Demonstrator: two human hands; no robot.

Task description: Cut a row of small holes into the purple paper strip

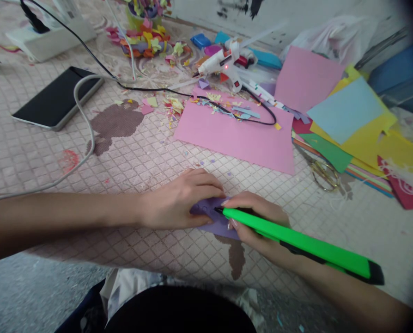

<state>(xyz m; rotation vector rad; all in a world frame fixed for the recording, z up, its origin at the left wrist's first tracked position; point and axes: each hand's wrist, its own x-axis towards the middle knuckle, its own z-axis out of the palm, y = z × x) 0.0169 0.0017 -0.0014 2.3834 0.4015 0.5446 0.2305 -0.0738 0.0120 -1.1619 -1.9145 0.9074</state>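
A: Status of purple paper (215, 226)?
B: Located nr. the tabletop's (151, 157) front edge, approx. mid-width. It is pressed flat under the L hand (184, 198), thumb & fingers spread, not clenched.
A: R hand (267, 208)?
B: A green tool (306, 244) is grasped in it, dark tip set at the paper; pen or cutter can't be told.
A: Progress?
B: Judged partial. Small rounded marks (203, 208) are seen btwn. L thumb & fingers; drawn or cut is unclear. No piece is seen detached from this sheet; qty. remaining can't be told.
A: Other pcs.?
B: Flower shapes (154, 44) are grouped nr. the tabletop's back edge, L of ctr.; scraps (223, 109) are strewn on the large pink sheet (241, 148).
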